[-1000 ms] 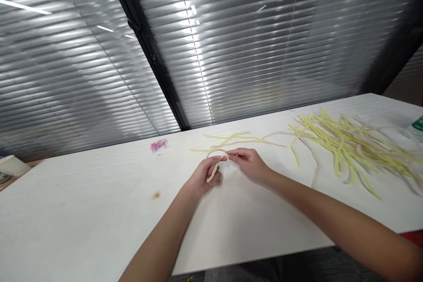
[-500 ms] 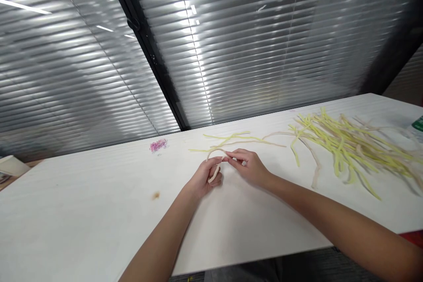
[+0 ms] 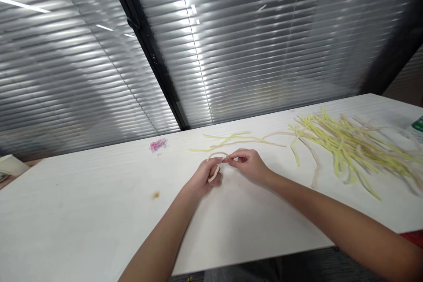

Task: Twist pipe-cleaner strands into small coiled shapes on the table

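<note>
**Pale strip (image 3: 215, 173) is curving under close finger work**

The left hand (image 3: 203, 176) is holding the strip with a narrow grip, and one length of it is lying across the curled fingers. The right hand (image 3: 249, 165) is pinching the same strip at the fingertips, so its grip is also narrow, almost touching the left one. The strip is arching above the left thumb, over the front part of the white counter (image 3: 99, 220).

In my judgement, the step in hand is a shaping one: the fingers are seeming to bend or cross the strip (the exact crossing is too small for telling). The next move is probably calling for a steady left grip and a small, patient guiding by the right fingertips, without pulling hard.

Some loose strips (image 3: 231, 137) are lying just beyond the hands, and a tangled yellow and beige pile (image 3: 340, 139) is resting to the right.
</note>
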